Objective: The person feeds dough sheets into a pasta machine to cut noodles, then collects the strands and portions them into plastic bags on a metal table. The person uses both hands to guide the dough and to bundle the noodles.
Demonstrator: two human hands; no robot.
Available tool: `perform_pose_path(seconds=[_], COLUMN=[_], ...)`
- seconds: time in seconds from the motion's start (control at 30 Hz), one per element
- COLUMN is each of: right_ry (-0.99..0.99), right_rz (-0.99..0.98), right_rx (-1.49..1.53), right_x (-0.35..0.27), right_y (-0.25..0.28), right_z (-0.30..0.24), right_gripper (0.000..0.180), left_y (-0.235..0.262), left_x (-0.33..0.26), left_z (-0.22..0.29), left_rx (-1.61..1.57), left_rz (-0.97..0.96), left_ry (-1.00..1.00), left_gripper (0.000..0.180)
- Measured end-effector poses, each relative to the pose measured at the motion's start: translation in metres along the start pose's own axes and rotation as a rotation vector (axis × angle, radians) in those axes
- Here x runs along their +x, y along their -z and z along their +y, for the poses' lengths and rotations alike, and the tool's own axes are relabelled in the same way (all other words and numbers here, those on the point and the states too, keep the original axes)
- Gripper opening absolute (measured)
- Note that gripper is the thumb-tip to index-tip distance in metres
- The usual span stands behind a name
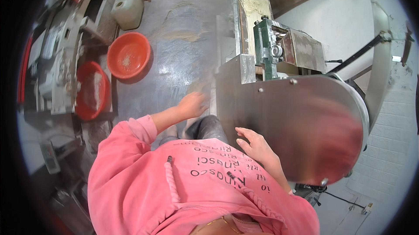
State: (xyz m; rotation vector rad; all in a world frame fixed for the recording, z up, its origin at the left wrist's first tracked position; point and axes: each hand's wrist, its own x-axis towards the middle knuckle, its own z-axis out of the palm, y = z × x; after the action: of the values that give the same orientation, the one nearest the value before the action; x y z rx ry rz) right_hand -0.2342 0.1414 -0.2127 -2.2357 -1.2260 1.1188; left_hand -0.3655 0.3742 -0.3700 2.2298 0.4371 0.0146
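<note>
The right hand (257,147) is empty, fingers loosely parted; the left hand (193,105) is blurred, so I cannot tell its grip. Near both, at three o'clock, the steel machine panel (292,123) looks stiff, heavy and slick, probably best held by its rim. Pale dough strands (253,7) at one o'clock seem soft, easily torn, wanting support underneath.

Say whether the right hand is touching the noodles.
No, the noodles lie beyond the green frame, well away from the right hand.
</note>
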Motion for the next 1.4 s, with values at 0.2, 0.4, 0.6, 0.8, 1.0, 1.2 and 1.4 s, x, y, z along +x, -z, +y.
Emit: perform_pose_path(seconds=[0.2,0.4,0.6,0.8,1.0,1.2,1.4], right_ry=[0.026,0.232,-0.217,-0.973,-1.007,-0.986,-1.001], right_rz=[0.307,0.668,1.276,1.101,1.062,1.076,1.07], right_rx=[0.273,0.227,0.109,-0.407,-0.359,-0.331,-0.312], right_x=[0.234,0.442,0.374,0.324,0.33,0.335,0.334], right_y=[0.037,0.176,0.322,0.312,0.311,0.32,0.323], right_z=[0.0,-0.007,0.105,0.199,0.187,0.178,0.177], right_gripper=[0.025,0.023,0.026,0.047,0.049,0.047,0.047], left_y=[0.028,0.08,0.103,0.092,0.084,0.029,-0.05], left_x=[0.164,0.305,0.413,0.544,0.677,0.746,0.756], left_z=[-0.031,-0.088,-0.134,-0.152,-0.172,-0.134,-0.082], left_rx=[-0.093,0.2,0.113,0.211,0.363,0.435,0.217], left_rz=[-0.1,-0.324,-0.418,-0.767,-0.925,-1.046,-1.057], left_ry=[-0.113,0.047,0.146,-0.081,-0.283,-0.476,-0.437], left_gripper=[0.038,0.047,0.059,0.058,0.052,0.047,0.043])
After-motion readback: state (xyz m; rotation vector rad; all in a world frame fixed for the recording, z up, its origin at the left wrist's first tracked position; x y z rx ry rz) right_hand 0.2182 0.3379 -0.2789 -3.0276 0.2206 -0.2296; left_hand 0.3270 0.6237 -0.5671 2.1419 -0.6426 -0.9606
